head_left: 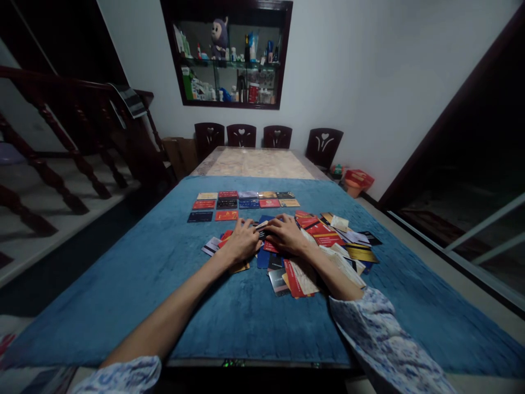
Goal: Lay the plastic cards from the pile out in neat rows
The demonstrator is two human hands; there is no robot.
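Observation:
My left hand [243,239] and my right hand [286,234] meet over a loose pile of cards in the middle of the blue cloth. Between their fingertips is a dark card [261,233], which both hands seem to grip. Red, gold, white and blue cards spread out under and to the right of my right hand, with a red card [328,237] among them. Beyond the hands lie neat rows of cards; a dark blue card [200,216] and an orange-red card [226,215] form the nearest row.
The blue cloth [156,273] covers the near part of a long table, whose patterned top [258,162] shows at the far end. Several dark chairs [241,135] stand behind it. A wooden railing is on the left, and a red bag [359,178] sits at the right.

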